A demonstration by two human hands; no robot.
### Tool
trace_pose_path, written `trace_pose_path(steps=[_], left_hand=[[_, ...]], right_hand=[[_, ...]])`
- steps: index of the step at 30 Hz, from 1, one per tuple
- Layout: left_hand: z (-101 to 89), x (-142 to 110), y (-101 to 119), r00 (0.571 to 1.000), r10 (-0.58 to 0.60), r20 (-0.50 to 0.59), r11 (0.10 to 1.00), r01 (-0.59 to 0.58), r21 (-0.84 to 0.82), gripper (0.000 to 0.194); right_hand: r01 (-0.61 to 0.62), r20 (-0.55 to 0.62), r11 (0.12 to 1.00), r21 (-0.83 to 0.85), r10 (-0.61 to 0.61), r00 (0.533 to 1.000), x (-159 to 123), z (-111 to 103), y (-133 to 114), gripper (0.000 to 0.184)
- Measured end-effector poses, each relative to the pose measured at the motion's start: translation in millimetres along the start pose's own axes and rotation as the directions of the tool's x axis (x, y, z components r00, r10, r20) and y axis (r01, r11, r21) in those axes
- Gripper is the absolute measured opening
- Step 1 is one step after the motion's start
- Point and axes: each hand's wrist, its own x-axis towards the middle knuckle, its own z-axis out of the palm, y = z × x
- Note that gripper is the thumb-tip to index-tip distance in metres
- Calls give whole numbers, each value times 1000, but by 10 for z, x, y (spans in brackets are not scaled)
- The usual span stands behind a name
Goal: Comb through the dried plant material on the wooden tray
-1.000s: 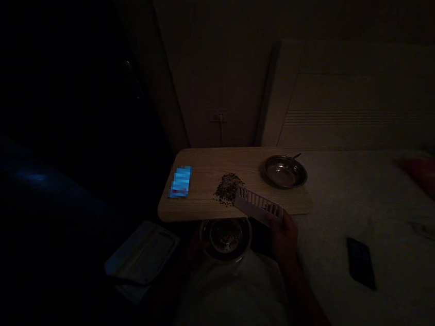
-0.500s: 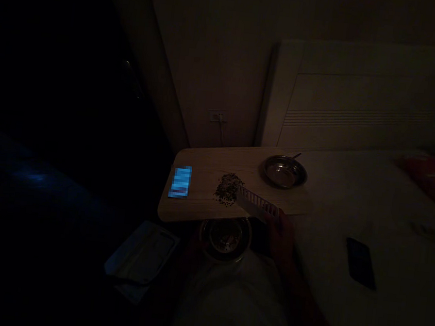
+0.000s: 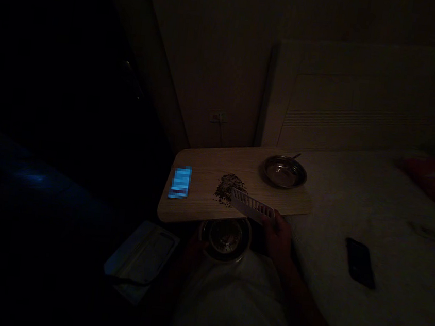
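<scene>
Right hand [image 3: 279, 234] is clamped on the near right end of a slotted strip [image 3: 252, 206], fingers closed round it just off the near edge of the bench [image 3: 193, 209]. From there the strip's long axis runs left and slightly far, and its free end overlaps the near right side of the pile [image 3: 227, 185] — so the pile lies left and far of this hand, with the strip bridging the gap. Whether that end presses on the wood or hangs just above it, I cannot tell.

Left hand [image 3: 195, 249] is a dim shape at the left rim of the near bowl [image 3: 239, 256]; its thumb seems to be on the rim, but it is too dark to tell how firmly the fingers hold. The bowl sits directly near of the pile, lower than the bench and between the two hands, with dark bits inside.

The pile lies on the middle of the bench: small dark grains mixed with paler ones, loose, with strays around its near and left edges. The strip looks pale and straight, with a row of slots along its far side. On the bench, a lit screen [image 3: 180, 182] lies left of the pile; the far bowl [image 3: 284, 177], shiny and metallic, stands to its far right — well clear of the strip.
</scene>
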Motion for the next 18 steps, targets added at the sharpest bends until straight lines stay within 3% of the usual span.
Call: trace_pose_path(steps=[10,18], left_hand=[[18,1,2,999,-30,-39,999,29,-31,70],[67,-30,51,1000,4,24,1000,-5,28,64]], right_hand=[[-21,-16,1000,-7,21,1000,-12,3,30,27],[1,-19,1000,10,0,1000,-5,2,-47,28]])
